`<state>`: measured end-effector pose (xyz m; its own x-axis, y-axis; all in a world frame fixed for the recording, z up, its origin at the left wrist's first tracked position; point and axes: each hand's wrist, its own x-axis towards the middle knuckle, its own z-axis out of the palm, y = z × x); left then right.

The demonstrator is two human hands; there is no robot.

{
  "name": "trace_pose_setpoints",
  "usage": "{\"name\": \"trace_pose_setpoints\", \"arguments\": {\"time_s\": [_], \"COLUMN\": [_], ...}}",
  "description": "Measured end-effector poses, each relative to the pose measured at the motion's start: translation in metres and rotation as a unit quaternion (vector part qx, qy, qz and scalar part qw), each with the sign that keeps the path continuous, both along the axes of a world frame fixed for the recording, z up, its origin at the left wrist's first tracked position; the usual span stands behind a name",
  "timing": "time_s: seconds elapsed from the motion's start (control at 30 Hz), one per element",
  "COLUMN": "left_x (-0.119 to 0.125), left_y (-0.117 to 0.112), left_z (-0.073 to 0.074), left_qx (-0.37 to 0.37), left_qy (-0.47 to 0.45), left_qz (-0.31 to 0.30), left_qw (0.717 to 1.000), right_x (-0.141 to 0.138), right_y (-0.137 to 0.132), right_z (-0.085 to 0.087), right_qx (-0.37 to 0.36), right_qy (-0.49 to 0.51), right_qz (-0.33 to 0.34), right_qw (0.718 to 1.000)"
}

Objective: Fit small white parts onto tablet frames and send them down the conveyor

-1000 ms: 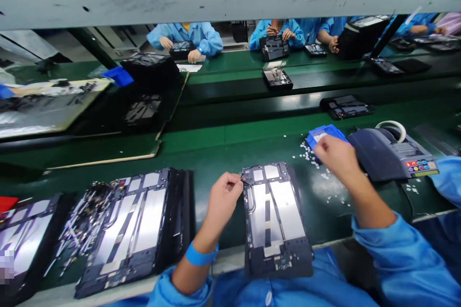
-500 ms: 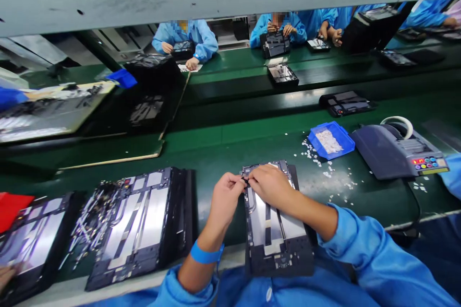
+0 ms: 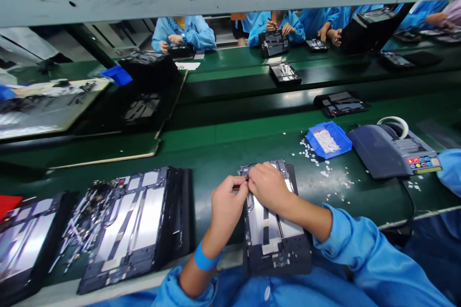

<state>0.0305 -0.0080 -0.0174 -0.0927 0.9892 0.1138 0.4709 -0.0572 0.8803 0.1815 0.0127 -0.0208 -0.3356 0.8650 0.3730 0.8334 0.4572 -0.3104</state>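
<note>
A dark tablet frame (image 3: 275,240) with silver plates lies on the green bench in front of me, its near end over the bench edge. My left hand (image 3: 226,204) pinches a small dark part at the frame's upper left corner. My right hand (image 3: 268,184) rests on the frame's top, fingertips meeting the left hand's at that same corner. What my right fingers hold is too small to tell. Both sleeves are blue, and a blue band circles my left wrist.
A stack of similar frames (image 3: 129,228) lies at left, another (image 3: 25,244) further left. A blue tray of small white pieces (image 3: 328,139) and a grey tape dispenser (image 3: 392,151) stand at right, with white bits scattered between. Other workers in blue sit across the far belt.
My right hand came back from the blue tray to the frame's top left corner and now meets my left hand there. My left hand stayed at that corner.
</note>
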Motion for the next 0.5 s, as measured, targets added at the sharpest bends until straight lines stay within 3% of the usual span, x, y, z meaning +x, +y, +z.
{"name": "trace_pose_setpoints", "arguments": {"time_s": [0.17, 0.27, 0.33, 0.43, 0.5], "left_x": [-0.004, -0.005, -0.006, -0.007, -0.007], "left_y": [0.006, 0.011, 0.015, 0.019, 0.02], "left_z": [0.004, 0.003, 0.0, -0.006, -0.008], "left_qx": [-0.041, -0.082, -0.106, -0.13, -0.136], "left_qy": [-0.035, -0.101, -0.153, -0.214, -0.233], "left_qz": [-0.035, -0.028, -0.027, -0.037, -0.039], "left_qw": [0.998, 0.991, 0.982, 0.967, 0.962], "right_x": [0.002, 0.023, 0.054, 0.122, 0.171], "right_y": [0.014, 0.017, 0.018, 0.022, 0.027], "right_z": [0.004, 0.008, 0.011, 0.015, 0.018], "right_qx": [-0.067, -0.06, -0.041, -0.021, -0.03], "right_qy": [0.026, 0.052, 0.082, 0.107, 0.08], "right_qz": [0.058, 0.025, -0.029, -0.13, -0.233], "right_qw": [0.996, 0.997, 0.995, 0.986, 0.969]}}
